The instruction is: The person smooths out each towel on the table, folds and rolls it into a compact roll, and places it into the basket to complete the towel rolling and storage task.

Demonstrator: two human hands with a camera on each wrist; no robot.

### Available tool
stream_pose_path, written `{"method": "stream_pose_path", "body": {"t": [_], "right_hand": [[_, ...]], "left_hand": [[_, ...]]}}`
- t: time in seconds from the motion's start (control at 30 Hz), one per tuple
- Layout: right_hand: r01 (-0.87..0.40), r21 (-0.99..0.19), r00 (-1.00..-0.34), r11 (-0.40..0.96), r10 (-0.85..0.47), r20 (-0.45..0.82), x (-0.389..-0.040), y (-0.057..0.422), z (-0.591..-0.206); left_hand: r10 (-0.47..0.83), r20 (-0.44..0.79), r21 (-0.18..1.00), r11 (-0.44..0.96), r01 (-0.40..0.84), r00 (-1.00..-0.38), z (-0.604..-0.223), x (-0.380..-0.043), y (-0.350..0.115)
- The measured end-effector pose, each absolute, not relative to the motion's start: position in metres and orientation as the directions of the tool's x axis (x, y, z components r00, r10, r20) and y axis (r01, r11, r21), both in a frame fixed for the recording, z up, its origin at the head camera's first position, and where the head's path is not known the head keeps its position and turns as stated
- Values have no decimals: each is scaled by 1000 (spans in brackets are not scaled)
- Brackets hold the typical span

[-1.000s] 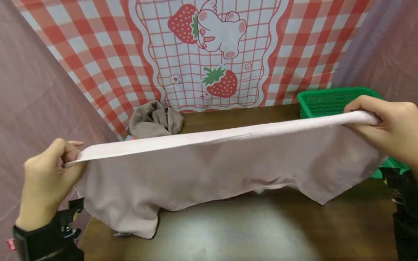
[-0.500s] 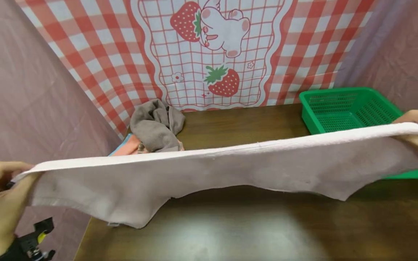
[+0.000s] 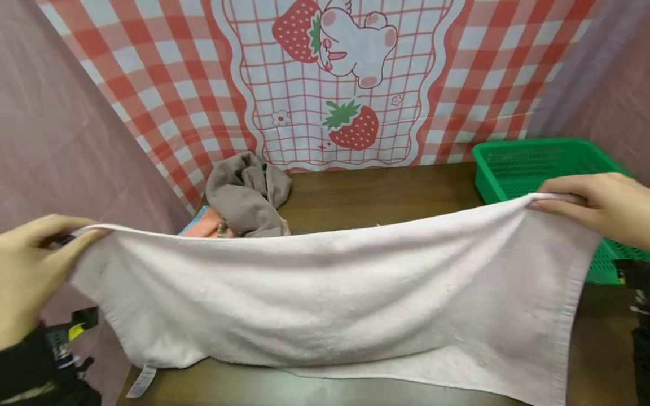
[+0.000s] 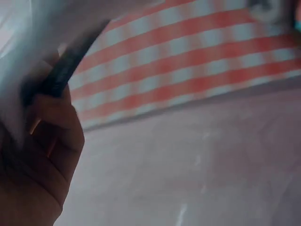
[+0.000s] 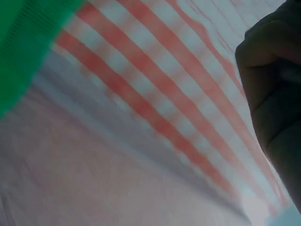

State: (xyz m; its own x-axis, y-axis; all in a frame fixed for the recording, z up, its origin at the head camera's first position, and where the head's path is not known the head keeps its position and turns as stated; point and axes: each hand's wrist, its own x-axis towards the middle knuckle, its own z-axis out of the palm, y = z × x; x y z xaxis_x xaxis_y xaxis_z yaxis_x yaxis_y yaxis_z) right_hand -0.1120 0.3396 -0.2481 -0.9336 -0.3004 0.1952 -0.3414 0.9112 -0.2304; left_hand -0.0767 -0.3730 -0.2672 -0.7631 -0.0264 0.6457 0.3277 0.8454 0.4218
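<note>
A pale pink towel (image 3: 325, 293) hangs stretched between my two hands above the wooden table, its top edge sagging a little in the middle. My left hand (image 3: 38, 265) pinches its upper left corner between thumb and fingers. At the upper right, my right hand (image 3: 601, 206) pinches the other end of that edge. A small white label (image 3: 142, 382) dangles from the towel's lower left corner. In the left wrist view, my left hand (image 4: 42, 136) has curled fingers at the blurred cloth. The right wrist view shows my right hand (image 5: 275, 89) dark at the edge.
A crumpled grey-brown cloth (image 3: 244, 194) lies at the back left of the table (image 3: 376, 194), on an orange and blue cloth (image 3: 203, 223). A green plastic basket (image 3: 487, 180) stands at the back right, partly behind my right hand. A red checked cloth (image 3: 167, 96) hangs behind.
My hands spread apart, pulling the towel taut, then came slightly back in. The towel's broad face has swung down into view, and its lower edge hangs lower than before.
</note>
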Motion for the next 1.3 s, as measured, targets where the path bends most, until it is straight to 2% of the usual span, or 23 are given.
{"method": "stream_pose_path", "body": {"t": [0.03,0.1,0.2,0.3,0.4,0.57,0.73,0.83,0.97,1.13,1.23,1.3], "right_hand": [[-325,-168,-944,931,-309,117,-124,336,-251],[-296,-152,-952,943,-305,-34,-147,330,-257],[-299,-193,-941,935,-322,-104,-178,330,-271],[-326,-188,-931,926,-349,-105,-202,333,-284],[-365,-129,-924,922,-375,-66,-220,334,-297],[-382,-49,-924,923,-381,38,-227,325,-311],[-458,-22,-881,889,-451,139,-204,308,-318],[-503,-19,-858,864,-497,125,-182,302,-321],[-531,-83,-844,843,-535,-36,-149,298,-329],[-544,-253,-751,800,-599,-278,-117,300,-355],[-488,-354,-690,798,-601,-403,-102,301,-373],[-435,-385,-671,814,-579,-464,-94,303,-383]], "left_hand": [[16,647,386,855,346,-762,-270,-87,-368],[60,592,348,880,322,-804,-278,-108,-363],[87,479,341,899,276,-874,-289,-138,-356],[108,401,343,903,258,-910,-300,-168,-350],[130,363,346,901,264,-922,-313,-194,-343],[177,314,361,886,290,-933,-334,-216,-333],[215,324,335,885,324,-921,-356,-196,-326],[231,356,318,881,350,-905,-369,-171,-328],[289,310,326,862,387,-906,-385,-132,-337],[353,39,478,815,328,-935,-404,-94,-350],[363,-69,549,792,269,-929,-414,-78,-358],[385,-84,581,768,269,-919,-420,-70,-363]]}}
